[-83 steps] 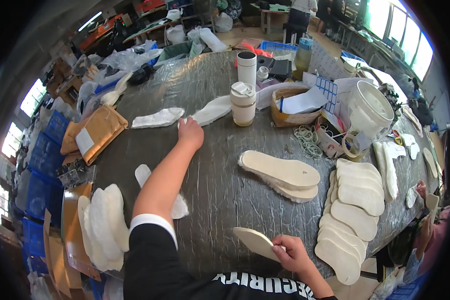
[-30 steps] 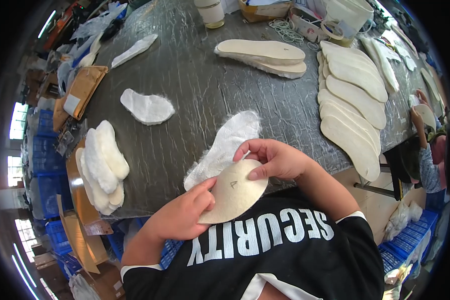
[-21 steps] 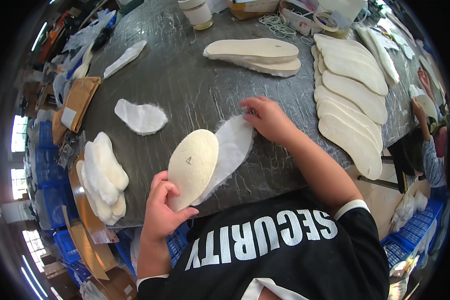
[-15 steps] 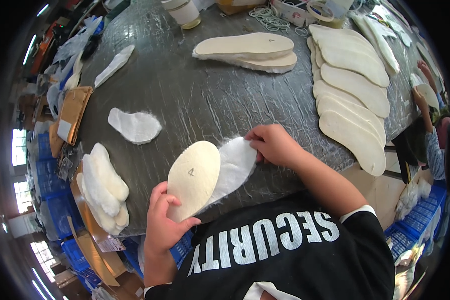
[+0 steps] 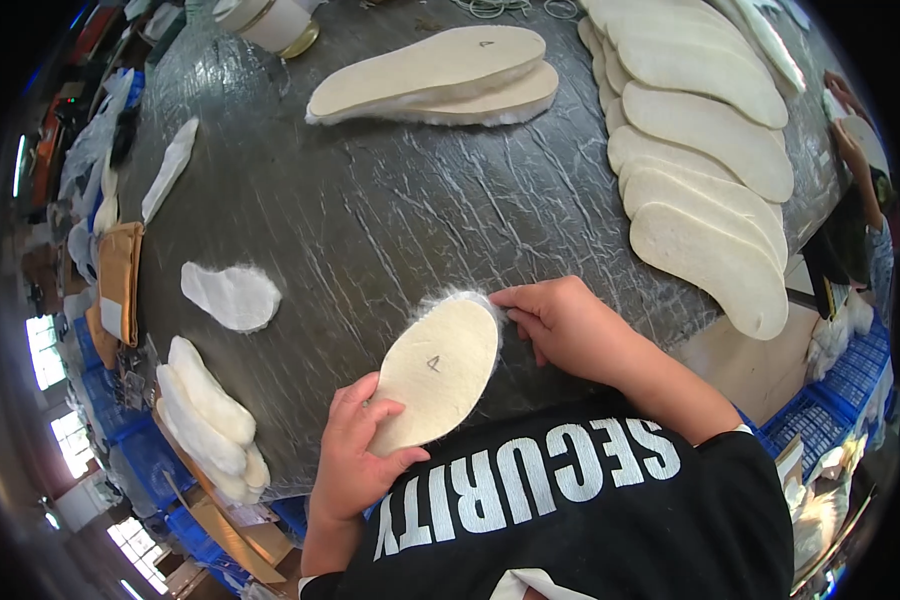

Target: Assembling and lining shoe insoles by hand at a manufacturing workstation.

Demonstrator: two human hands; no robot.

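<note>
My left hand grips the near end of a cream insole, thumb on its top face, which bears a pencil mark. Beneath the insole lies a white fleece piece; only its fuzzy rim sticks out along the far edge. At the far right end my right hand pinches the edge of the fleece, thumb and forefinger together beside the insole's tip. Both layers are held above the table edge, in front of my black shirt. A smaller white fleece piece lies apart to the left.
Two fleece-backed insoles lie stacked at the far middle of the dark table. Rows of overlapping cream insoles cover its right side. Fluffy white insoles pile up at the left edge. Another person's hand shows at far right.
The insole has swung right and now covers most of the fleece piece, which lay exposed beside it before. My view has shifted, so the table things sit differently.
</note>
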